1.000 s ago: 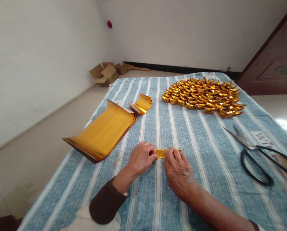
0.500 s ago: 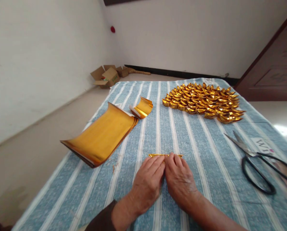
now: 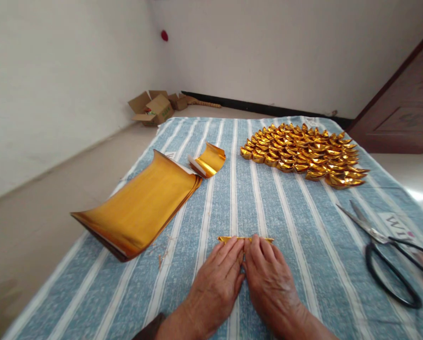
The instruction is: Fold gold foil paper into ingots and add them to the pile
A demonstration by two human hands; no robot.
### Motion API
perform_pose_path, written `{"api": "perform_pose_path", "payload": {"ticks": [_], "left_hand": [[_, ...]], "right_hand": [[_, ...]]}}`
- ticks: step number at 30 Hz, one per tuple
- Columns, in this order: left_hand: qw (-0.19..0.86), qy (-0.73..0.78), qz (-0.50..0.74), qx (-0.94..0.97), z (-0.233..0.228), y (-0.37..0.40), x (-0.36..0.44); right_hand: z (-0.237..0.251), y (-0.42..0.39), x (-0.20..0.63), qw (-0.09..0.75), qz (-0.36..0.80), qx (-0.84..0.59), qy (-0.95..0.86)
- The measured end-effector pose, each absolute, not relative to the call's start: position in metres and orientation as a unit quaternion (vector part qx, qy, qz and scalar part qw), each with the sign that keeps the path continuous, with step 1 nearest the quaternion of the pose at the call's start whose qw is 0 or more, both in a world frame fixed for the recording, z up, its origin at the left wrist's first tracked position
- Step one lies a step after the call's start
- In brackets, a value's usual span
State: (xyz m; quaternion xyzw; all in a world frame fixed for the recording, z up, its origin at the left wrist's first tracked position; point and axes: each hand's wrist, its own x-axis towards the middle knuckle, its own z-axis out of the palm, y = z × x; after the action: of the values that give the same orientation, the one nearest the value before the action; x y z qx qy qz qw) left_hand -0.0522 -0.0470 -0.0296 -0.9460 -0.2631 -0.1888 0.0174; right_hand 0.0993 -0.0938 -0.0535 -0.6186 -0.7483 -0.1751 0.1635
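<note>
A narrow folded strip of gold foil paper [image 3: 267, 239] lies on the striped cloth, mostly covered by my fingers. My left hand [image 3: 216, 278] presses its closely set fingers over the strip's left half. Beside it, my right hand [image 3: 270, 278] holds the right half under curled fingertips. The two hands touch near the middle, and only the strip's far edge and ends show. The undersides of the fingers are hidden. To the left lies a stack of gold foil sheets [image 3: 140, 203] with upcurled edges, and a smaller curled gold piece [image 3: 210, 159] is just beyond it.
Many folded gold paper ingots [image 3: 301, 153] stand in packed rows at the far right. Open scissors with black handles [image 3: 377, 236] lie at the right. The blue and white striped cloth [image 3: 183, 293] covers the table. Cardboard boxes [image 3: 158, 108] sit on the floor behind.
The view has shifted slightly, so hands and strip appear a little lower. Both hands stay on the folded strip, and their fingers look a little straighter.
</note>
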Motion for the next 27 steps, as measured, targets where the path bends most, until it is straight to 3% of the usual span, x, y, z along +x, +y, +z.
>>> {"api": "perform_pose_path", "payload": {"ticks": [10,27], "left_hand": [[0.002,-0.261,-0.180,-0.948,-0.034,-0.047,-0.051],[0.017,-0.247,-0.203,-0.947,-0.031,-0.045,-0.046]], "right_hand": [[-0.049,-0.094,0.108,0.152,-0.159,-0.613,-0.759],[-0.055,-0.103,0.115,0.204,-0.151,-0.618,-0.744]]}}
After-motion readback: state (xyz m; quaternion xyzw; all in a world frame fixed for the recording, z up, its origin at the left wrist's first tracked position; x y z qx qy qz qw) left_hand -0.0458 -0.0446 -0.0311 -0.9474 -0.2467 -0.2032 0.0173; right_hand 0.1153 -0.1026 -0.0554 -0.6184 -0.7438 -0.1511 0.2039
